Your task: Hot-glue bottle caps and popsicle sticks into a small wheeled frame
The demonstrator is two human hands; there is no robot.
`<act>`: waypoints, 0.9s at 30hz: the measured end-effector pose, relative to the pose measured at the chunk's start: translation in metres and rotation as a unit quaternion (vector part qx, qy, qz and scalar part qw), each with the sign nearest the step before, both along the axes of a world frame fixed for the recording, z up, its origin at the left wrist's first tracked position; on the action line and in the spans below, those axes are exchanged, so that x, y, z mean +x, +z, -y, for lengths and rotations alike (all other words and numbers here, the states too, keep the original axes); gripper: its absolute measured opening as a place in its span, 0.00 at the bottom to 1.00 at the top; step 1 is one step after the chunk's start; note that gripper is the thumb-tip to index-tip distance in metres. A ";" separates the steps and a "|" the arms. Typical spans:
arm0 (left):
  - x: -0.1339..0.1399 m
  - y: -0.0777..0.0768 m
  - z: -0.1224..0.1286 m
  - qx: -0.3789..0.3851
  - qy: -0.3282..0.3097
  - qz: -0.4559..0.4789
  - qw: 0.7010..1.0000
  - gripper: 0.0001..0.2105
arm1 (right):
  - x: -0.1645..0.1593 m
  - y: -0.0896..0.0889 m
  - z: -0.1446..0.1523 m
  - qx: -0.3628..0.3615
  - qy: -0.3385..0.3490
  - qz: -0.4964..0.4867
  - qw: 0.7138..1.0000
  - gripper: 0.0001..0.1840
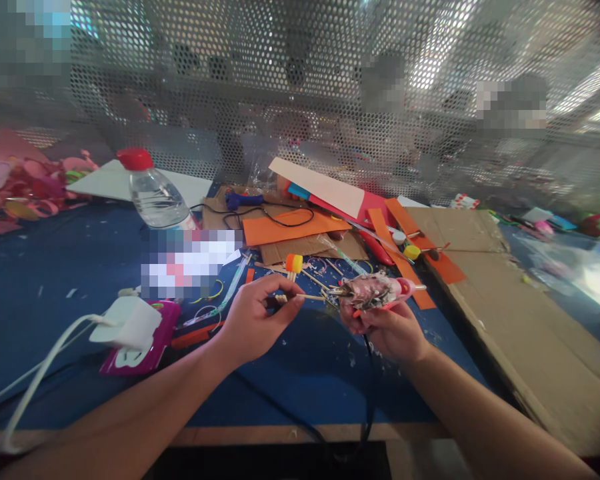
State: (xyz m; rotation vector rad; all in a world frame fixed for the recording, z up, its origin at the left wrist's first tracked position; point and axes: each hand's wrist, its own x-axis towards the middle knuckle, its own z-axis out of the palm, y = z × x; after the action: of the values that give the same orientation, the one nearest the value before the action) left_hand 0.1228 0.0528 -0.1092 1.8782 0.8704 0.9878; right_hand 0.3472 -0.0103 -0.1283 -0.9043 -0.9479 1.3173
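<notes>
1. In the head view, a blue table (325,400) spreads below a perforated metal screen (290,143). Cardboard (535,320) lies along the right, orange paper (295,228) towards the back. At the left, a white charger (133,323) sits on a magenta power strip (167,323).
2. The left hand (255,320) is nearly closed, thumb and forefinger pinching a thin wooden stick (313,297) that points right, over the middle of the table.
3. The right hand (395,330) is wrapped around a pink glue gun (373,292) with ragged wrapping. Its nozzle points left, close to the stick's far end; whether they touch, I cannot tell. A black cord (369,367) hangs below.
4. Beyond the left hand, a clear bottle (157,200) with a red cap (135,159) leans in view; how full it is, I cannot tell.
</notes>
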 end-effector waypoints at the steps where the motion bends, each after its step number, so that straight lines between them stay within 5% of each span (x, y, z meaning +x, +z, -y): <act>1: 0.000 0.000 0.000 -0.002 0.000 0.000 1.000 0.07 | 0.000 -0.001 0.000 0.002 0.002 0.001 1.000 0.15; 17: 0.002 0.002 0.024 -0.068 -0.076 -0.059 0.993 0.05 | 0.029 0.002 0.005 -0.062 0.008 0.141 0.988 0.17; 27: 0.001 0.002 0.020 -0.044 -0.056 -0.070 0.995 0.02 | 0.031 0.013 0.015 0.012 0.000 0.250 0.968 0.13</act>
State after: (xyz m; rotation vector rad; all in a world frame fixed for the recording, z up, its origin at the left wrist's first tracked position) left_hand 0.1238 0.0326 -0.1070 1.9167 0.8647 0.7451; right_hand 0.3787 -0.0248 -0.1157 -1.2487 -1.3454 1.0903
